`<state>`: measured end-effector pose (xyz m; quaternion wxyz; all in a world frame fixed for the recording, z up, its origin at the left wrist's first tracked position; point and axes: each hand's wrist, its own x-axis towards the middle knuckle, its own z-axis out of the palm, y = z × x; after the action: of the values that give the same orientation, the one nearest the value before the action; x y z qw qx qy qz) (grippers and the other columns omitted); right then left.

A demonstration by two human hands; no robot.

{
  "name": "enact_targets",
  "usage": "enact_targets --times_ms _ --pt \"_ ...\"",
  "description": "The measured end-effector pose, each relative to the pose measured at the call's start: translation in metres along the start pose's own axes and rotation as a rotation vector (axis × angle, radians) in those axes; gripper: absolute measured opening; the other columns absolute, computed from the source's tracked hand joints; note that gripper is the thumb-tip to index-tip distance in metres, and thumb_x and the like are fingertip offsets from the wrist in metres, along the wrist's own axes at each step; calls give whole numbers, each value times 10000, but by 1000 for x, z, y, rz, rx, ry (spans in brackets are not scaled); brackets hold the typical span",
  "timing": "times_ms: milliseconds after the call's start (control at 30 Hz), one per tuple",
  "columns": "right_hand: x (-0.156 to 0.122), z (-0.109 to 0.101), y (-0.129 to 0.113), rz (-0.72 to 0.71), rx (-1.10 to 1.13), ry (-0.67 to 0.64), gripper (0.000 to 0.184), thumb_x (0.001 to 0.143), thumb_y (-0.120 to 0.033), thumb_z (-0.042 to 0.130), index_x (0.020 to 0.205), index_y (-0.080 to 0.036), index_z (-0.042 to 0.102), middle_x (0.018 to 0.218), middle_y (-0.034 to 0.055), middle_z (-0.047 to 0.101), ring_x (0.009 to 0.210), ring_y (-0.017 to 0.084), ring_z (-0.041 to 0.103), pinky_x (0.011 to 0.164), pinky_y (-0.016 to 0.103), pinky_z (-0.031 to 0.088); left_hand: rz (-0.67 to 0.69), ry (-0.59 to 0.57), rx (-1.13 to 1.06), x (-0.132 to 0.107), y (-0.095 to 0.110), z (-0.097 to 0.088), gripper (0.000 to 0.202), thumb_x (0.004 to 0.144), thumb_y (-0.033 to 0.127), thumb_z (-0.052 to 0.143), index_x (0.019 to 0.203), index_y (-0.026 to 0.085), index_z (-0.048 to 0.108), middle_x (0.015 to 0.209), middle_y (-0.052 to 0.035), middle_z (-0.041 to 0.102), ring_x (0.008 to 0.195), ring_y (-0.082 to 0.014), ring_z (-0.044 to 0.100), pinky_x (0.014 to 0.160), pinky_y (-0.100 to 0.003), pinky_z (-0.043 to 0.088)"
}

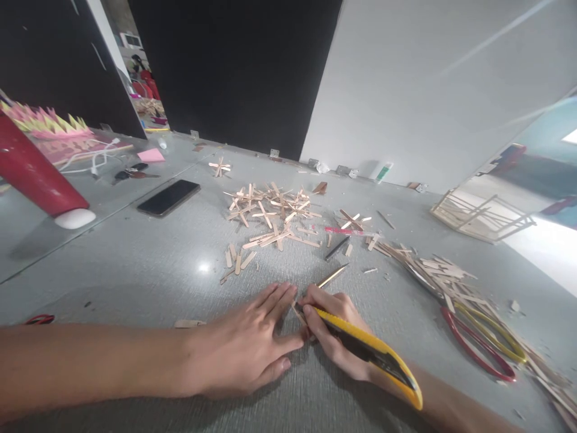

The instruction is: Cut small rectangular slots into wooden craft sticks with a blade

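Note:
My left hand point(246, 346) lies flat on the grey table point(135, 270), fingers stretched out and pressing down on a thin wooden stick point(298, 314). My right hand point(333, 331) is closed round a yellow and black utility knife point(374, 355), its tip set against that stick right beside my left fingertips. A longer stick point(332, 276) lies just beyond my hands.
A heap of wooden stick pieces point(270, 210) lies mid-table, with a pink pen point(345, 231) and a dark pencil point(336, 248). More sticks and red and yellow rings point(478, 346) lie at the right. A phone point(168, 197), red cylinder point(33, 174) and stick frame point(480, 215) stand farther off.

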<state>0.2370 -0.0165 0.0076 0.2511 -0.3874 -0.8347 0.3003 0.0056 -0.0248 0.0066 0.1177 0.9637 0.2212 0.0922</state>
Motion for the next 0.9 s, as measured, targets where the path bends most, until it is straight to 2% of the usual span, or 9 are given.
enact_targets --times_ms 333,533,667,900 --pt "0 -3 -1 -8 83 -50 211 1004 -221 418 810 -250 340 624 -77 375 468 98 364 498 267 288 4 6 1 1 0 -1 501 1040 326 485 1515 199 388 1674 -210 150 1516 -413 186 1230 -570 268" --pt "-5 1 3 16 103 -31 216 997 -259 444 797 -246 364 620 -75 388 463 97 373 498 270 285 5 13 -1 0 -1 -1 515 1038 321 490 1527 205 380 1680 -189 140 1516 -408 200 1232 -560 267" --pt "-4 1 3 68 101 37 254 1030 -343 411 801 -236 444 617 -62 428 504 115 429 539 277 327 12 22 -1 0 -2 -2 575 1023 308 504 1563 222 324 1689 -170 123 1522 -408 183 1229 -572 265" --pt "-2 -1 1 123 128 72 285 1045 -392 437 831 -222 518 629 -58 484 558 121 482 579 280 364 10 -9 13 -1 0 -4 491 1018 297 490 1487 161 438 1675 -215 160 1523 -416 167 1242 -564 232"
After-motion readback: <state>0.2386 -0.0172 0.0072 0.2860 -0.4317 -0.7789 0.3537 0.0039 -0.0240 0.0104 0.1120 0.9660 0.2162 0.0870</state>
